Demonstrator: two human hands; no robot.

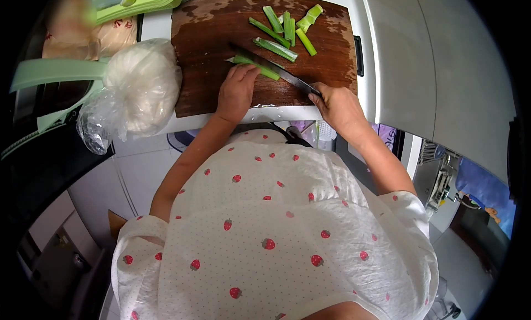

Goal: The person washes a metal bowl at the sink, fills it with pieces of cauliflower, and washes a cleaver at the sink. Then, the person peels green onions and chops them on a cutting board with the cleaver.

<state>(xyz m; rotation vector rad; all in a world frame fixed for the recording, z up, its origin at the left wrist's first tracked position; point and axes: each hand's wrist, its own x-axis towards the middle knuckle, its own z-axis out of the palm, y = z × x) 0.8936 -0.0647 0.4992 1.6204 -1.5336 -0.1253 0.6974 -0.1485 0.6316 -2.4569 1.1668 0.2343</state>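
Observation:
My right hand is closed round the handle of a kitchen knife, whose dark blade slants up and left over the wooden cutting board. Under the blade lies a green stalk piece, perhaps green onion or celery. The curled fingers of my left hand press its near side against the board. Farther back on the board are several cut green stalk pieces, and a thicker pale-green end piece lies at the back right. The blade hides part of the stalk.
Left of the board sits a clear plastic bag with something white inside. A pale green handled item lies beyond it, and green trays stand at the back left. A grey panel rises on the right.

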